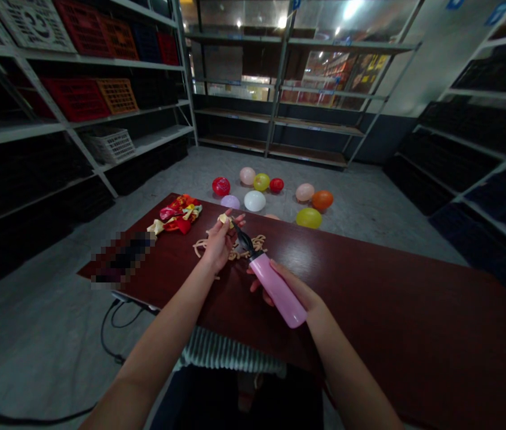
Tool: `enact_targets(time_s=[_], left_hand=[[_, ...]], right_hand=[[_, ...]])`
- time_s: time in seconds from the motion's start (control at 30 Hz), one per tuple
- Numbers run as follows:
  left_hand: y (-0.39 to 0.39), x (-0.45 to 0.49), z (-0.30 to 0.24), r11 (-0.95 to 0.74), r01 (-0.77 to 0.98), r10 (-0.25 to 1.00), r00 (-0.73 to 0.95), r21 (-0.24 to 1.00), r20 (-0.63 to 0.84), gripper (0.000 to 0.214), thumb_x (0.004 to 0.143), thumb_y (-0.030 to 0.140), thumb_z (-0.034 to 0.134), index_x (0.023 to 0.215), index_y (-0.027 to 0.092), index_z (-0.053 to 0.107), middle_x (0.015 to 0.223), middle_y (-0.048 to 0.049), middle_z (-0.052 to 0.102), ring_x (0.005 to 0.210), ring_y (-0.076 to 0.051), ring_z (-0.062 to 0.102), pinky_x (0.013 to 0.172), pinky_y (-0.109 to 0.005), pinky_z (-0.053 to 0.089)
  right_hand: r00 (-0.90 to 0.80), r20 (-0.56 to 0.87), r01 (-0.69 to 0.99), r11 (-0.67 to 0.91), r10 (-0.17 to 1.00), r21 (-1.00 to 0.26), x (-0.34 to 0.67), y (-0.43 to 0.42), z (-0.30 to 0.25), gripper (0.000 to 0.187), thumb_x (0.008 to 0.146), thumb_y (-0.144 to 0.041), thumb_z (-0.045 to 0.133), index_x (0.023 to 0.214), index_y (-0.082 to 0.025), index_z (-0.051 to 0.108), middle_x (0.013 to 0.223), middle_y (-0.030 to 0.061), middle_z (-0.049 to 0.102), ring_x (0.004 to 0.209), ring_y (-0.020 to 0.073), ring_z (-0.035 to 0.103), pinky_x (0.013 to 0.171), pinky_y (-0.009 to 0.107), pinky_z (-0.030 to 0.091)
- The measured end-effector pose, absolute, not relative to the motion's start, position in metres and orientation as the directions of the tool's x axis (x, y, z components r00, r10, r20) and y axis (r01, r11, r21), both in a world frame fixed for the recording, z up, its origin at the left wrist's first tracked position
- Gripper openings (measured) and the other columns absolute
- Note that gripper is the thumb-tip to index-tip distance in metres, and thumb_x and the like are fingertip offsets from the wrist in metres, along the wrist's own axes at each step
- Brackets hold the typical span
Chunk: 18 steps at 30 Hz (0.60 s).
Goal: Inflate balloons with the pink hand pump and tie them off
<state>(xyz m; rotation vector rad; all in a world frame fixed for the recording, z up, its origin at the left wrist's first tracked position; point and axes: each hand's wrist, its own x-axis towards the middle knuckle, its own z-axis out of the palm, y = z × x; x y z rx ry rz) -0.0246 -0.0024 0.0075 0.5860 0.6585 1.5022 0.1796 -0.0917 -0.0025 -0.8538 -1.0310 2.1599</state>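
- My left hand point(217, 242), just above the centre of the frame, pinches a limp pale-yellow balloon point(223, 218) between thumb and fingertips, right at the black nozzle point(244, 240).
- My right hand point(300, 292) is wrapped around the lower end of the pink balloon pump point(277, 289), which slants from centre frame up and left above the tabletop point(369, 280).
- Risk, as I judge it: my pinch covers only a small part of the balloon, so its neck could slip off the nozzle. I cannot tell how far on it sits.
- The pump is held only at its far end. A wobble there could swing the nozzle out of my fingers.
- Tan loops, perhaps rubber bands point(257, 243), lie right under the nozzle and could snag it.
- A heap of limp balloons point(178, 216) lies left of my hand. Inflated balloons point(255, 200) sit on the floor beyond.
- Containers: the red crate point(76, 98), orange crate point(117, 95) and white basket point(109, 145) stand on shelves at upper left. I cannot see what is in them.
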Motion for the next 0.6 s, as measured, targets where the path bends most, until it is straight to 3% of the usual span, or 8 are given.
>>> enact_targets(time_s=[0.17, 0.37, 0.6], left_hand=[[-0.0041, -0.0239, 0.0103, 0.019, -0.715, 0.998, -0.031, 0.699, -0.060, 0.040, 0.101, 0.018, 0.055, 0.141, 0.021, 0.059, 0.109, -0.0077, 0.077, 0.085, -0.012, 0.072, 0.074, -0.021, 0.053], [-0.0006, -0.0259, 0.0094, -0.025, -0.731, 0.996, -0.074, 0.682, -0.043, 0.037, 0.100, 0.018, 0.057, 0.137, 0.021, 0.060, 0.111, -0.0072, 0.077, 0.088, -0.011, 0.072, 0.083, -0.021, 0.054], [0.0022, -0.0316, 0.0068, -0.055, -0.772, 0.993, -0.110, 0.633, -0.048, 0.040, 0.101, 0.018, 0.056, 0.141, 0.021, 0.058, 0.112, -0.0083, 0.077, 0.085, -0.010, 0.072, 0.081, -0.021, 0.054]], right_hand=[[-0.613, -0.296, -0.219, -0.518, 0.732, -0.827, 0.1798, -0.0932, -0.0019, 0.061, 0.098, -0.063, 0.050, 0.129, -0.013, 0.065, 0.093, 0.0126, 0.077, 0.056, 0.0117, 0.065, 0.048, 0.019, 0.051], [-0.624, -0.297, -0.206, -0.519, 0.723, -0.830, 0.1800, -0.0945, -0.0006, 0.062, 0.097, -0.064, 0.050, 0.129, -0.013, 0.065, 0.092, 0.0124, 0.077, 0.056, 0.0118, 0.064, 0.048, 0.020, 0.050], [-0.612, -0.325, -0.189, -0.533, 0.720, -0.825, 0.1799, -0.0946, -0.0030, 0.065, 0.095, -0.065, 0.052, 0.130, -0.012, 0.064, 0.093, 0.0120, 0.076, 0.056, 0.0121, 0.064, 0.049, 0.021, 0.050]])
